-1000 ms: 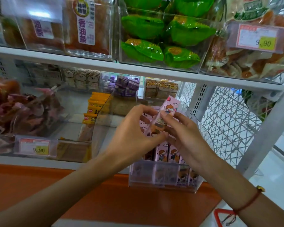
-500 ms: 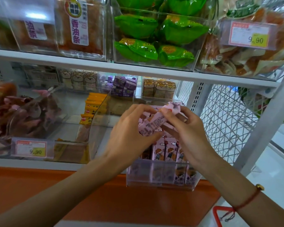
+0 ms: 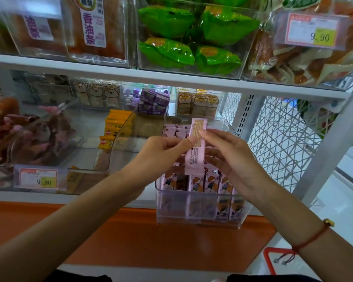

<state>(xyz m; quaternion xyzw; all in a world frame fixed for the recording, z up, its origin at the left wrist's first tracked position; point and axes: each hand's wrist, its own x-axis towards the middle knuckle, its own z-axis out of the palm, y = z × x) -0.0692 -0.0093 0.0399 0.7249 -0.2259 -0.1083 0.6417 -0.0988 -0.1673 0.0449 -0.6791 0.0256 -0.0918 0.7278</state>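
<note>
Fingertips of left hand (image 3: 161,157) and right hand (image 3: 234,159) pinch the pink snack packet (image 3: 196,151) at mid-frame, just above the clear bin (image 3: 200,220). Tilted face-up a moment ago, it now stands upright with its printed back showing, probably ready for slotting in. The shelf edge (image 3: 171,78) lies well above and the wire mesh (image 3: 283,139) to the right.

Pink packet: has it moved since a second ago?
Yes. Over the clear bin, the pink packet has turned from slanting to upright, its printed back now facing the camera.
</note>
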